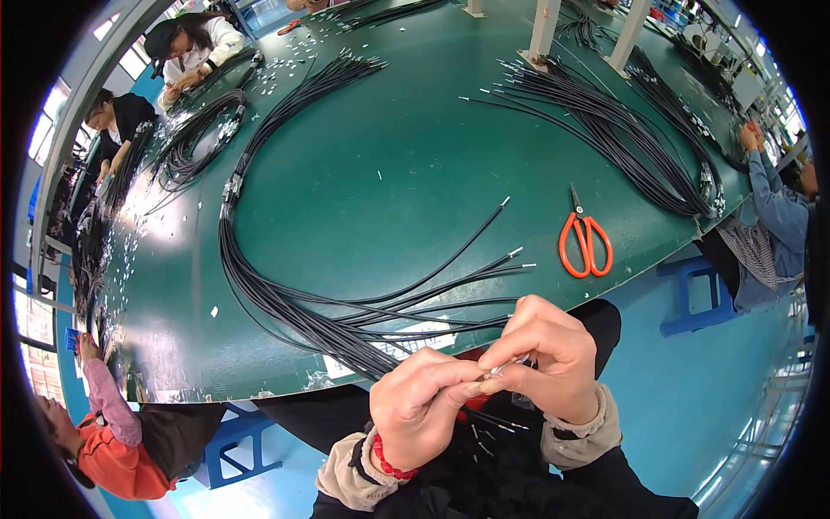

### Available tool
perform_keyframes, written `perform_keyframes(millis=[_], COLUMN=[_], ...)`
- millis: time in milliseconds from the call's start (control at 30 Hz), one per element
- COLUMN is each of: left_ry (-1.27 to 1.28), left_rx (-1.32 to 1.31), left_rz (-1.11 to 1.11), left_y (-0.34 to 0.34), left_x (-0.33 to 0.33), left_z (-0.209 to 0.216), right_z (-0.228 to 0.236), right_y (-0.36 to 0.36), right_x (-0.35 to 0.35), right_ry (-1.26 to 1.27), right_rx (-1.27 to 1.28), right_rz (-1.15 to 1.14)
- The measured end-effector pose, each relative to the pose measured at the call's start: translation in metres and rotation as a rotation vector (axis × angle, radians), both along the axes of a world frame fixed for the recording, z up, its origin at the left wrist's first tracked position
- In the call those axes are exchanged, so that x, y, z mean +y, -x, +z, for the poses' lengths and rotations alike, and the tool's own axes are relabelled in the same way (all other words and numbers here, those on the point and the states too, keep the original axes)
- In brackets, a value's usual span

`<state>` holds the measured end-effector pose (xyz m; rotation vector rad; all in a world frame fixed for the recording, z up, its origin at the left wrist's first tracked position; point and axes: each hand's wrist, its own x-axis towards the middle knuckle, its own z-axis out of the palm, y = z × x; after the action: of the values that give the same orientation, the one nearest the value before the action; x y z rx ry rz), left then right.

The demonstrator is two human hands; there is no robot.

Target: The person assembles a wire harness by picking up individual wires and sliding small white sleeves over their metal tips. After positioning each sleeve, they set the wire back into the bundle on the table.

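Over the table's near edge, my left hand (424,396) and my right hand (546,349) meet, thumbs and forefingers pinched together. Between the fingertips shows a small pale piece (495,372); fingers cover most of it, so whether it is a cable tip is unclear. A long bundle of black cables (285,303) curves across the table and passes behind my hands. Several of its ends, with whitish tips, fan out just beyond my right hand. A few more cable ends (497,421) poke out below my hands, over my lap. Red-handled scissors (586,246) lie to the right.
The green table (415,156) carries another black cable bundle (622,147) at right and a coiled one (194,147) at left. Pale scraps litter its left side. White posts (543,35) rise at the back. Co-workers sit around, with blue stools (696,294) beside the table.
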<state>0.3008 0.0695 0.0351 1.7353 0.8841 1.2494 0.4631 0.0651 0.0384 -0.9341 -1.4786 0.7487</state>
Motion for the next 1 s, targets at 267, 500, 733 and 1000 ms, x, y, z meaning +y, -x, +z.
perform_keyframes(millis=[267,500,733,1000], left_ry=[-0.164,-0.014,0.038,0.276], left_rx=[-0.063,-0.054,-0.074,-0.181], left_rz=[0.155,0.135,0.032,-0.260], left_y=[0.000,0.007,0.013,0.026], left_x=[0.002,-0.005,-0.001,0.009], left_z=[-0.012,-0.011,-0.005,0.004], right_z=[-0.001,-0.001,-0.001,-0.013], right_y=[0.017,0.018,0.014,0.016], right_x=[-0.004,-0.007,-0.002,0.012], right_ry=[-0.082,-0.136,-0.151,0.107], right_rx=[-0.100,-0.209,-0.171,0.295], right_rz=[-0.121,-0.192,-0.150,0.299])
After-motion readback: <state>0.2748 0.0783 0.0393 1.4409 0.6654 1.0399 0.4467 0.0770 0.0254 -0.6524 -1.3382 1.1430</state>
